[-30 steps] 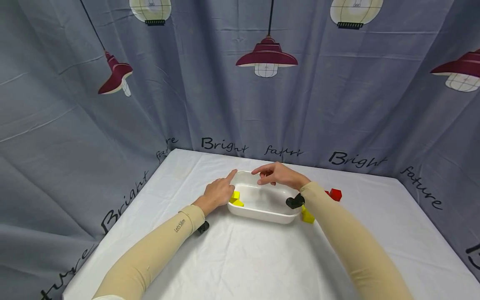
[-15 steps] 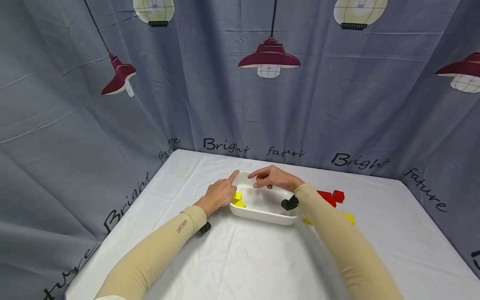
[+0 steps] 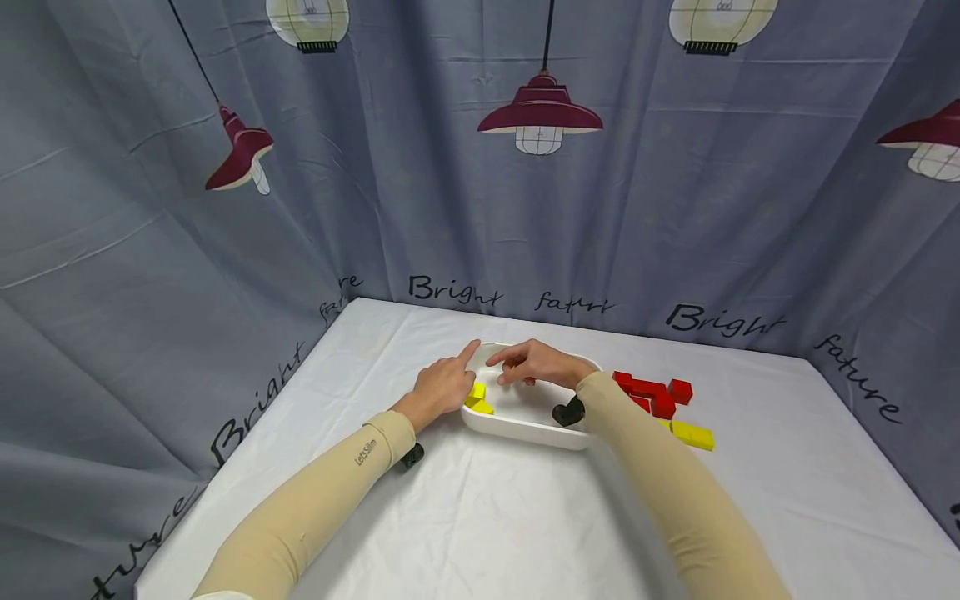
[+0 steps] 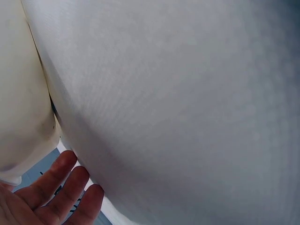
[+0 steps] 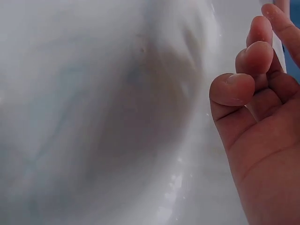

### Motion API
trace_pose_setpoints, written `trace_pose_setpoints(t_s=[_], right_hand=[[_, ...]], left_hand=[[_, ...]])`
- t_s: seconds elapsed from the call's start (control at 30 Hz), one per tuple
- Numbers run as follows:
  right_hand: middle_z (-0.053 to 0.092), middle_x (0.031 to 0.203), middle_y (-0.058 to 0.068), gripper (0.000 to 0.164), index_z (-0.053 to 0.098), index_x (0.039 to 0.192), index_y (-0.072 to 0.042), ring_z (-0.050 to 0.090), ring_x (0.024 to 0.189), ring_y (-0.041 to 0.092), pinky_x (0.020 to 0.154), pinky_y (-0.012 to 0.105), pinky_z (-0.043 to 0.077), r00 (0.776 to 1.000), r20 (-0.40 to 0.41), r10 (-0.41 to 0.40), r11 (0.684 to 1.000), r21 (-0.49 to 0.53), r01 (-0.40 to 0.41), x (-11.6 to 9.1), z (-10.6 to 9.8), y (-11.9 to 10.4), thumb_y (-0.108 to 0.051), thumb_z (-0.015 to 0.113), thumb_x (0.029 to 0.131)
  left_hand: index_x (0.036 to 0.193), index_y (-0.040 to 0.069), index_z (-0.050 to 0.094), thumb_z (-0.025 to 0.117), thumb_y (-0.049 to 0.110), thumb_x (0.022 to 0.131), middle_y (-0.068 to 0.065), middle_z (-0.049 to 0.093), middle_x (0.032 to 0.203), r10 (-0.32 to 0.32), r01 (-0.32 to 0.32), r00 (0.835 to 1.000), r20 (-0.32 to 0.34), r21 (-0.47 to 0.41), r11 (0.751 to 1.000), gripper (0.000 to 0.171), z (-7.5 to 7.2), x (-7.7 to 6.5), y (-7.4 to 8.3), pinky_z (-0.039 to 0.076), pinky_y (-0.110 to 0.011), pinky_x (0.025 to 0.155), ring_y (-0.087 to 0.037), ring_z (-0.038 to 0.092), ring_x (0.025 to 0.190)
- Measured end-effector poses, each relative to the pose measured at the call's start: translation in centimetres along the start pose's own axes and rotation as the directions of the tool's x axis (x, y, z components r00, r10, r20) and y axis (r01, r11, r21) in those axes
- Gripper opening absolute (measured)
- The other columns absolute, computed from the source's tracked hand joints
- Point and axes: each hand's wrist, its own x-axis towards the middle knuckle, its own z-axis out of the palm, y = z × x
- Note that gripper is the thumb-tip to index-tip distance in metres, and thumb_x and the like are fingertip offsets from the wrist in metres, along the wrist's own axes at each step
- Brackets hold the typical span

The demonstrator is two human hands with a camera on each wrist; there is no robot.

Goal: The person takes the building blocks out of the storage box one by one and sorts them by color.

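Note:
A white oblong dish [image 3: 525, 431] stands on the white-covered table, with yellow blocks [image 3: 478, 404] inside its left end. My left hand [image 3: 444, 383] lies against the dish's left side, index finger stretched along the rim; its thumb is hidden. In the left wrist view, the other fingers [image 4: 70, 187] are nearly straight beside the pale dish wall [image 4: 23, 93]. Over the dish's inside hovers my right hand [image 3: 542, 364], index finger and thumb apart and nothing visible between them. Its remaining fingers [image 5: 232, 89] curl loosely over a bare palm in the right wrist view.
Right of the dish, partly behind the right forearm, lie several red blocks [image 3: 652, 392] and yellow blocks [image 3: 692, 435]. A grey curtain [image 3: 465, 200] printed with lamps borders the table [image 3: 480, 517] at the back and sides.
My right hand has moved left and slightly nearer inside the dish, and its forearm uncovers more red and yellow blocks. The left hand stays at the dish's left side.

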Motion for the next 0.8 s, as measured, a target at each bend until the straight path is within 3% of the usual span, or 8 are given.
trace_pose_setpoints(t_s=[0.27,0.47,0.63,0.8], right_hand=[[0.060,0.086,0.001,0.044,0.069,0.130,-0.019,0.047,0.073,0.021,0.062,0.028,0.038,0.999,0.020,0.037,0.999,-0.001,-0.037,0.4,0.9,0.5,-0.023,0.077,0.087],[0.060,0.083,0.002,0.045,0.068,0.130,-0.017,0.043,0.063,0.020,0.060,0.027,0.036,0.999,0.019,0.042,0.999,-0.001,-0.042,0.4,1.6,0.5,-0.023,0.078,0.087],[0.063,0.082,0.002,0.045,0.069,0.130,-0.017,0.042,0.061,0.019,0.058,0.027,0.035,0.999,0.034,0.034,0.999,-0.016,-0.033,0.7,1.9,0.4,-0.024,0.078,0.087],[0.065,0.080,0.000,0.045,0.070,0.129,-0.014,0.043,0.061,0.015,0.058,0.025,0.034,0.999,0.036,0.017,0.999,-0.044,-0.016,1.2,2.3,0.5,-0.023,0.079,0.086]], left_hand=[[0.162,0.030,0.022,0.040,0.029,0.104,-0.008,0.067,0.131,0.008,-0.008,1.000,-0.009,-0.003,1.000,0.060,0.1,0.0,-0.1,0.055,-0.047,0.080,-0.026,0.066,0.104],[0.161,0.029,0.024,0.042,0.027,0.103,-0.010,0.070,0.120,0.029,-0.029,0.999,-0.026,-0.006,1.000,0.061,0.0,0.0,-0.1,0.055,-0.046,0.075,-0.024,0.066,0.093],[0.161,0.029,0.024,0.042,0.027,0.103,-0.010,0.069,0.124,0.026,-0.026,0.999,-0.026,-0.018,0.999,0.061,0.0,-0.1,-0.1,0.055,-0.047,0.076,-0.025,0.067,0.099],[0.161,0.029,0.023,0.041,0.027,0.103,-0.010,0.070,0.121,0.026,-0.026,0.999,-0.020,-0.018,0.999,0.061,0.0,-0.1,-0.1,0.055,-0.046,0.075,-0.024,0.066,0.095]])
